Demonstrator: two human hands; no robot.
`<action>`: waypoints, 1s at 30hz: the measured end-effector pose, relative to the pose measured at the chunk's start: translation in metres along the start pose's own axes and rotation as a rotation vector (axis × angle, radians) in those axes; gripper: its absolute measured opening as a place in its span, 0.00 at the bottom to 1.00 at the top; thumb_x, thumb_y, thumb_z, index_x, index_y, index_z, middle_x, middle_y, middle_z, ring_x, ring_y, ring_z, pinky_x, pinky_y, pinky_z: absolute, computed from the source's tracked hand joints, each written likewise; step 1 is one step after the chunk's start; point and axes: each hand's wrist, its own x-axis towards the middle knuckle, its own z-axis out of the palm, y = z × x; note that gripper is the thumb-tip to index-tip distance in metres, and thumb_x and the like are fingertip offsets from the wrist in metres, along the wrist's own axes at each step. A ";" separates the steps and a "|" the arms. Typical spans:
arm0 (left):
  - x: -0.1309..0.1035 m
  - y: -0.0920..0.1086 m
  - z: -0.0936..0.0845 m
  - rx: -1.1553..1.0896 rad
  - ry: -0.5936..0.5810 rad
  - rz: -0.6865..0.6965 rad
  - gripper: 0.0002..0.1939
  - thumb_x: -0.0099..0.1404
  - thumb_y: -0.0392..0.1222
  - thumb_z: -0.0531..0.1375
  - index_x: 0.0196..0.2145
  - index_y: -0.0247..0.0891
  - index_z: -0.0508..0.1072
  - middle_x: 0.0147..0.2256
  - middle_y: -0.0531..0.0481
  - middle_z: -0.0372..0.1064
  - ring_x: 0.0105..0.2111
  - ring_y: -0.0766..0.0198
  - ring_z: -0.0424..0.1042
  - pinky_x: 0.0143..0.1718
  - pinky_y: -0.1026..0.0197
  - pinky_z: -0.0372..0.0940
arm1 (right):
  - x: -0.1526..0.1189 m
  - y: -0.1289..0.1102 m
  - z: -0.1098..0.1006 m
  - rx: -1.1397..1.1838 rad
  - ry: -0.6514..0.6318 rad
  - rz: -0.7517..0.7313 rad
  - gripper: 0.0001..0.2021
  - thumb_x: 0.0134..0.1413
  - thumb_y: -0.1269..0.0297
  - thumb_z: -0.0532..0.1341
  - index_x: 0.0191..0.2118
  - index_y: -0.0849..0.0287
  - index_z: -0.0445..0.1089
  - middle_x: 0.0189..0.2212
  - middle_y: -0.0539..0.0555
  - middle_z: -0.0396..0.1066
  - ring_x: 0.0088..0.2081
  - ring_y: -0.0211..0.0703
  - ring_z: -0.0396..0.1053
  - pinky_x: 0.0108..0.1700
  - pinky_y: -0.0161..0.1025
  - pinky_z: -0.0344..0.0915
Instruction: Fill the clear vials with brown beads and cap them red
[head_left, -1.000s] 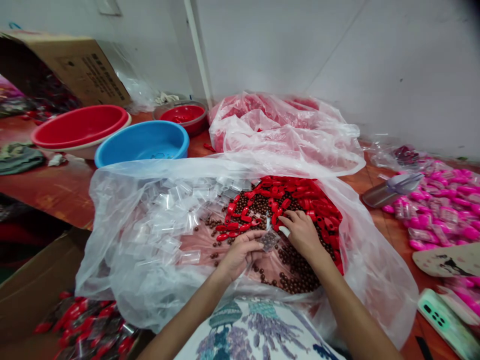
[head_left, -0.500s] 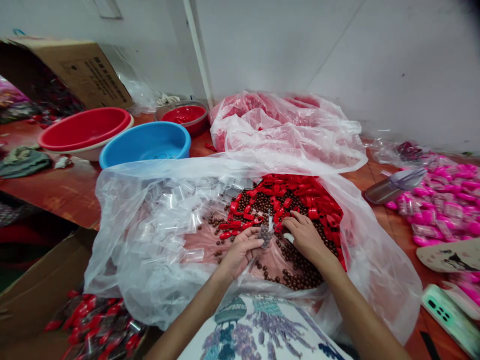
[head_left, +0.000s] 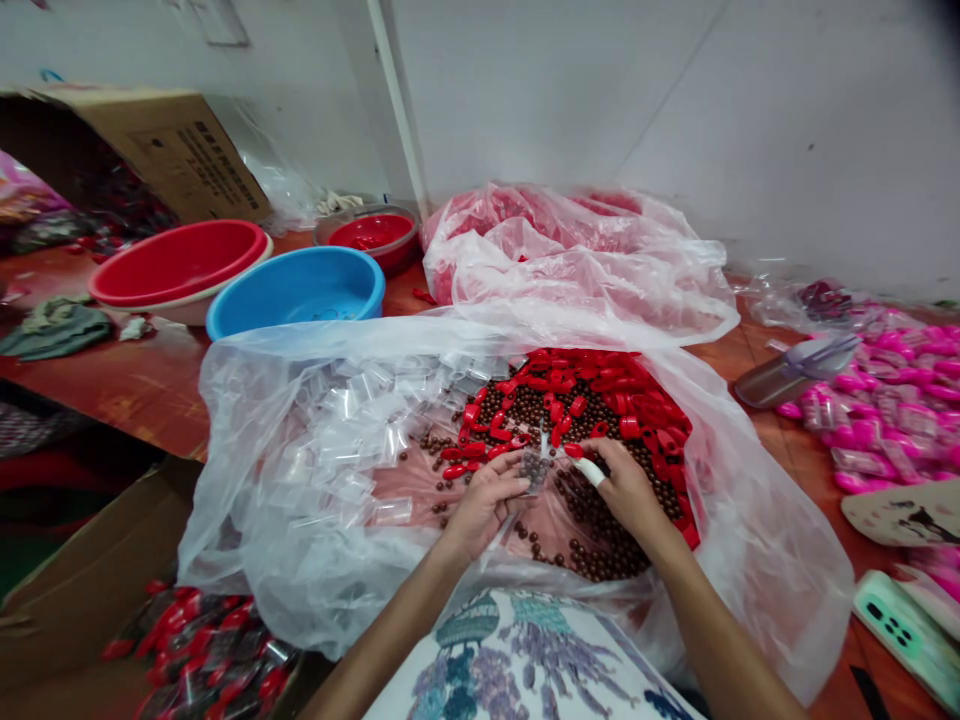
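My left hand point(head_left: 481, 508) is closed on a small clear plastic container point(head_left: 535, 472) with dark brown balls inside. To its right, my right hand point(head_left: 626, 488) pinches a red plastic cap point(head_left: 575, 451) between thumb and fingers, a short way from the container. A white cover point(head_left: 589, 471) wraps the right thumb. Beneath both hands, loose brown balls point(head_left: 600, 530) lie on a spread plastic bag point(head_left: 247, 520). More red caps point(head_left: 600, 370) are heaped at the bag's right and back. Empty clear containers point(head_left: 352, 420) are piled on its left side.
A blue basin point(head_left: 300, 290) and a red basin point(head_left: 180, 262) stand at back left. Behind the work lies a bag of red pieces point(head_left: 570, 240). Pink-capped containers point(head_left: 877, 400), a cup point(head_left: 787, 370) and a phone point(head_left: 907, 630) are on the right. An open carton point(head_left: 60, 570) sits lower left.
My right hand has drawn back slightly from the red heap and now shows a red cap in its fingers. The left hand still holds the container; the view has shifted slightly.
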 end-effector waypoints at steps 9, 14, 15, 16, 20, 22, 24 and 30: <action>0.000 -0.011 0.002 0.074 -0.026 -0.041 0.22 0.51 0.38 0.67 0.45 0.34 0.70 0.38 0.43 0.73 0.33 0.61 0.74 0.35 0.60 0.69 | -0.021 -0.025 -0.002 0.722 -0.130 0.374 0.22 0.54 0.57 0.56 0.55 0.52 0.62 0.43 0.54 0.73 0.34 0.42 0.72 0.38 0.41 0.69; -0.001 -0.018 0.003 0.123 -0.040 -0.036 0.22 0.49 0.39 0.68 0.44 0.35 0.72 0.37 0.45 0.73 0.35 0.62 0.72 0.37 0.58 0.69 | -0.028 -0.024 0.001 0.720 -0.108 0.341 0.19 0.50 0.58 0.62 0.49 0.50 0.69 0.49 0.52 0.70 0.50 0.47 0.67 0.52 0.47 0.62; -0.001 -0.019 0.004 0.135 -0.047 -0.031 0.22 0.50 0.39 0.68 0.44 0.35 0.72 0.38 0.45 0.73 0.36 0.62 0.72 0.37 0.58 0.69 | -0.029 -0.024 0.001 0.701 -0.113 0.325 0.18 0.50 0.58 0.62 0.49 0.50 0.69 0.50 0.52 0.69 0.51 0.48 0.66 0.54 0.49 0.60; -0.001 -0.020 0.004 0.148 -0.052 -0.026 0.22 0.50 0.39 0.67 0.44 0.35 0.72 0.38 0.45 0.72 0.37 0.61 0.71 0.38 0.58 0.69 | -0.030 -0.024 0.001 0.673 -0.122 0.301 0.18 0.51 0.59 0.61 0.49 0.51 0.69 0.50 0.52 0.69 0.52 0.48 0.65 0.56 0.50 0.58; -0.001 -0.023 0.004 0.203 -0.060 0.009 0.23 0.50 0.40 0.67 0.45 0.34 0.71 0.39 0.43 0.72 0.39 0.59 0.72 0.38 0.57 0.68 | -0.034 -0.027 -0.003 0.431 -0.141 0.117 0.18 0.55 0.66 0.55 0.52 0.49 0.66 0.54 0.51 0.65 0.55 0.46 0.61 0.58 0.50 0.54; -0.001 -0.024 0.004 0.233 -0.056 0.040 0.23 0.50 0.41 0.67 0.44 0.33 0.71 0.39 0.43 0.73 0.39 0.58 0.72 0.39 0.58 0.67 | -0.036 -0.029 -0.006 0.249 -0.132 -0.011 0.21 0.56 0.71 0.52 0.55 0.47 0.64 0.53 0.51 0.66 0.53 0.45 0.62 0.55 0.49 0.58; 0.000 -0.024 0.004 0.256 -0.049 0.060 0.22 0.50 0.40 0.67 0.43 0.33 0.72 0.39 0.43 0.73 0.38 0.59 0.72 0.39 0.59 0.66 | -0.039 -0.029 -0.007 0.084 -0.118 -0.132 0.24 0.56 0.74 0.50 0.57 0.47 0.61 0.50 0.53 0.68 0.49 0.46 0.64 0.52 0.48 0.61; 0.001 -0.024 0.008 0.278 -0.071 0.080 0.20 0.49 0.39 0.68 0.41 0.33 0.71 0.36 0.45 0.74 0.37 0.62 0.72 0.40 0.62 0.63 | -0.047 -0.027 0.015 -0.172 -0.015 -0.234 0.38 0.47 0.57 0.64 0.62 0.61 0.48 0.55 0.63 0.61 0.53 0.56 0.60 0.52 0.54 0.60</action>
